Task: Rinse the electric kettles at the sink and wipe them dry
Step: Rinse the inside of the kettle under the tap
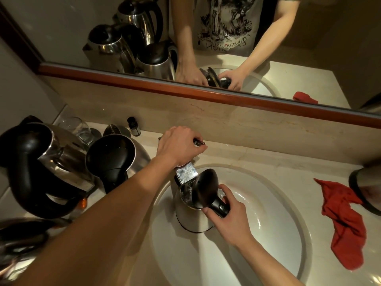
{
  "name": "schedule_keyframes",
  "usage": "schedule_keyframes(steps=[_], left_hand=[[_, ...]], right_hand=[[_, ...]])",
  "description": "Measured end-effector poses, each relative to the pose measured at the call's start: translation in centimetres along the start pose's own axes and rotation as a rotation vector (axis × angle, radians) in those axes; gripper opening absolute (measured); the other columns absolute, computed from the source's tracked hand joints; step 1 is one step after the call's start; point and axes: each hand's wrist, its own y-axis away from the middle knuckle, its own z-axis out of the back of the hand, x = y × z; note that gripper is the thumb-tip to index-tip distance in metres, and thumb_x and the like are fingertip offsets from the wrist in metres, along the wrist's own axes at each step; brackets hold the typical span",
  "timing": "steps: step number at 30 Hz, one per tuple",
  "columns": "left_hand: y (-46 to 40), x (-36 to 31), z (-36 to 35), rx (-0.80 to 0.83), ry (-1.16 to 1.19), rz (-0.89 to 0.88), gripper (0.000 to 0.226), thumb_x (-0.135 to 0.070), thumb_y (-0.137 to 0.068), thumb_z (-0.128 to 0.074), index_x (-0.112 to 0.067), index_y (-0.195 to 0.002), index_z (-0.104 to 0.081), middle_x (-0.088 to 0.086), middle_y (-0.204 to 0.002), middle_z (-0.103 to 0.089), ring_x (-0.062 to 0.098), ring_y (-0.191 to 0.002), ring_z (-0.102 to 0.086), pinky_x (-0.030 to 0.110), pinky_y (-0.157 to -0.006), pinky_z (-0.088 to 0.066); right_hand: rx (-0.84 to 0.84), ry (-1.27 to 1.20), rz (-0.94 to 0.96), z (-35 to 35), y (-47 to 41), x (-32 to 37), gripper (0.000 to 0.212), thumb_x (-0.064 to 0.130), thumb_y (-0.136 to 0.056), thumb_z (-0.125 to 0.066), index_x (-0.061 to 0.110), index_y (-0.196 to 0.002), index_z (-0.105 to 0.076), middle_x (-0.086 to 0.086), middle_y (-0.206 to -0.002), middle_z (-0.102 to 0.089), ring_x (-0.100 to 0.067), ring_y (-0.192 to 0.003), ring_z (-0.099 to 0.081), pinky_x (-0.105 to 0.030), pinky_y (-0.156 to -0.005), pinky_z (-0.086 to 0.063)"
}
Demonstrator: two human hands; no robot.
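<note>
A steel electric kettle (pixel 190 217) stands in the white sink basin (pixel 274 219) with its black lid (pixel 206 187) flipped open. My right hand (pixel 228 217) grips its black handle. Water runs from the square chrome faucet spout (pixel 186 174) into the kettle's mouth. My left hand (pixel 179 145) is curled over the faucet handle (pixel 199 142) behind the spout. A red cloth (pixel 346 223) lies on the counter to the right of the basin.
Two more steel kettles (pixel 51 164) (pixel 117 159) with black handles stand on the counter at left, with another kettle's edge at far right (pixel 365 186). A glass (pixel 78 129) and a small dark bottle (pixel 133 125) sit by the wall. A mirror hangs above.
</note>
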Motion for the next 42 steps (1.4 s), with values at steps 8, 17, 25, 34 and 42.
schedule_keyframes(steps=[8,17,25,34,42], left_hand=[[0.04,0.00,0.03,0.006,0.002,0.008,0.033,-0.059,-0.091,-0.059,-0.035,-0.106,-0.075,-0.008,-0.102,-0.073,0.019,-0.098,-0.062,0.032,-0.083,-0.041],[0.05,0.01,0.06,0.013,-0.003,0.014,0.033,-0.059,-0.091,-0.058,-0.036,-0.107,-0.075,-0.007,-0.104,-0.072,0.020,-0.099,-0.062,0.033,-0.081,-0.042],[0.07,-0.07,0.17,0.006,-0.002,0.013,0.033,-0.058,-0.092,-0.059,-0.035,-0.107,-0.075,-0.007,-0.106,-0.072,0.019,-0.101,-0.062,0.033,-0.085,-0.042],[-0.03,0.06,-0.10,-0.001,-0.007,0.023,0.033,-0.060,-0.090,-0.058,-0.037,-0.106,-0.075,-0.009,-0.102,-0.073,0.020,-0.100,-0.063,0.032,-0.081,-0.041],[-0.11,0.18,-0.19,0.016,-0.006,0.025,0.034,-0.061,-0.090,-0.057,-0.037,-0.107,-0.075,-0.008,-0.101,-0.074,0.022,-0.099,-0.063,0.033,-0.081,-0.044]], right_hand=[[0.004,-0.004,0.024,0.00,0.00,-0.16,0.053,0.059,-0.063,-0.072,0.058,-0.110,-0.047,-0.003,-0.073,-0.065,-0.015,-0.074,-0.060,-0.029,-0.072,-0.048],[0.005,0.000,0.035,0.04,-0.01,-0.17,0.055,0.058,-0.064,-0.072,0.054,-0.112,-0.047,-0.002,-0.070,-0.063,-0.014,-0.073,-0.058,-0.028,-0.070,-0.047],[0.007,0.016,0.036,0.06,-0.10,-0.23,0.053,0.059,-0.064,-0.071,0.059,-0.111,-0.046,-0.004,-0.077,-0.068,-0.017,-0.075,-0.061,-0.032,-0.073,-0.050],[0.003,0.008,0.023,0.04,-0.06,-0.09,0.055,0.052,-0.066,-0.076,0.054,-0.113,-0.047,-0.005,-0.068,-0.061,-0.016,-0.070,-0.056,-0.028,-0.069,-0.047],[0.004,0.008,0.017,0.05,-0.06,-0.27,0.059,0.058,-0.064,-0.072,0.046,-0.118,-0.051,-0.001,-0.067,-0.060,-0.015,-0.069,-0.055,-0.027,-0.067,-0.046]])
